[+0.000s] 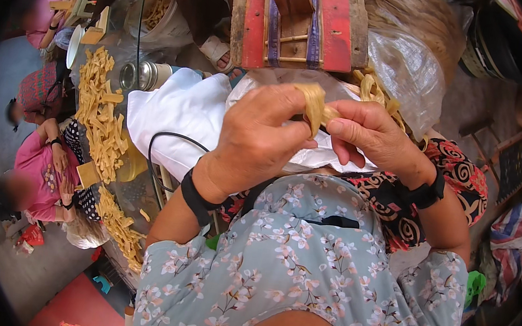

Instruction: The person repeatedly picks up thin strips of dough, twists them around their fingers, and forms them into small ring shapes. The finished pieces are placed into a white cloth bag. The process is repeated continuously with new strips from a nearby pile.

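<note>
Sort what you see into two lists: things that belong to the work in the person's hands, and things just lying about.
Belongs to the work:
tan strip, held by the left hand and right hand
heap of similar tan pieces, probably

Seemingly just lying about:
striped bag
crumpled green item
dark tub

Strip (pixel 312 103) between hands (pixel 258 128); board (pixel 340 28) beyond, jar (pixel 147 76) left, heap (pixel 101 124) farther left.
</note>
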{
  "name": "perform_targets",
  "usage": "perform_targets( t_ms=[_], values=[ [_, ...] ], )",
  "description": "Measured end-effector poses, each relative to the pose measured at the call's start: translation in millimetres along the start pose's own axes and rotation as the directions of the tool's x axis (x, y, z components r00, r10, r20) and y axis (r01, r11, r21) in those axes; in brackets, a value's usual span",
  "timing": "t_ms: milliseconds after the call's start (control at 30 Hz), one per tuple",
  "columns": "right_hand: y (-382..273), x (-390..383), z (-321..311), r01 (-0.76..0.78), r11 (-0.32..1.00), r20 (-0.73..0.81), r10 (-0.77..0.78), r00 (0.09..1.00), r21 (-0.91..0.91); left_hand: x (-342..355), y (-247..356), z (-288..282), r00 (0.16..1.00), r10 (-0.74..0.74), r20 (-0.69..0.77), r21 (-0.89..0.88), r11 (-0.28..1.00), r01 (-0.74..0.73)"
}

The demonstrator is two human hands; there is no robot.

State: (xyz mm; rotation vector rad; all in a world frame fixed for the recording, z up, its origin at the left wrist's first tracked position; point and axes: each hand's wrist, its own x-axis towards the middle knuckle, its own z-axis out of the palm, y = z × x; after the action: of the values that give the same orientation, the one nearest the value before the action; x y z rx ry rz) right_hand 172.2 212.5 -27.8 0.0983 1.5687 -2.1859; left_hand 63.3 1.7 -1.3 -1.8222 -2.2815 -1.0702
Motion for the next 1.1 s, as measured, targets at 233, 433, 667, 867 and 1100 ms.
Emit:
perform_targets(
  t_ms=[233, 433, 667, 867, 1100],
  values=[
    [9, 0, 5, -0.177, 0.897, 0.073, 0.162, 0.984, 0.406, -6, 10, 9, 0.990, -0.004, 0.142, 0.067, 0.998, -0.005],
    [15, 11, 11, 0.051, 0.803, -0.123, 0.028, 0.992, 0.594, -11, 7, 16, 0.977, 0.112, -0.179, 0.509, 0.861, -0.005],
    [12, 10, 9, 0.066, 0.945, -0.145, -0.020, 0.989, 0.320, -24, 7, 15, 0.948, -0.196, -0.251, 0.265, 0.928, 0.262],
    [19, 14, 13, 0.101, 0.972, -0.281, -0.037, 0.959, 0.214, -23, 20, 12, 0.995, 0.020, -0.093, 0.366, 0.930, 0.015],
    [20, 19, 14, 0.212, 0.890, -0.211, -0.135, 0.968, 0.404, -33, 14, 32, 0.807, -0.589, -0.037, -0.448, 0.732, 0.514]
  ],
)
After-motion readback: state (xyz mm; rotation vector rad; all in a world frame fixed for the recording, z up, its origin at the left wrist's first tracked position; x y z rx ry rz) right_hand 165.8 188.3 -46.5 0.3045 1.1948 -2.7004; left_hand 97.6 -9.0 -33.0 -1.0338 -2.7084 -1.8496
